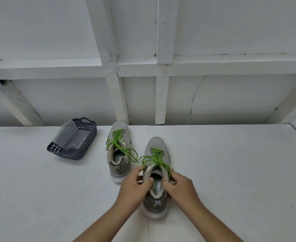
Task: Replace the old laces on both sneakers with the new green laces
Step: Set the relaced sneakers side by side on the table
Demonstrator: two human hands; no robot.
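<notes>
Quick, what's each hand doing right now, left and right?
Left hand: closed on the near sneaker, at the left side of its collar.
Right hand: closed on the same sneaker's right collar edge.

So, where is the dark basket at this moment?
The dark perforated basket sits on the white table, at the left, tilted, apart from the far sneaker on its right.
</notes>
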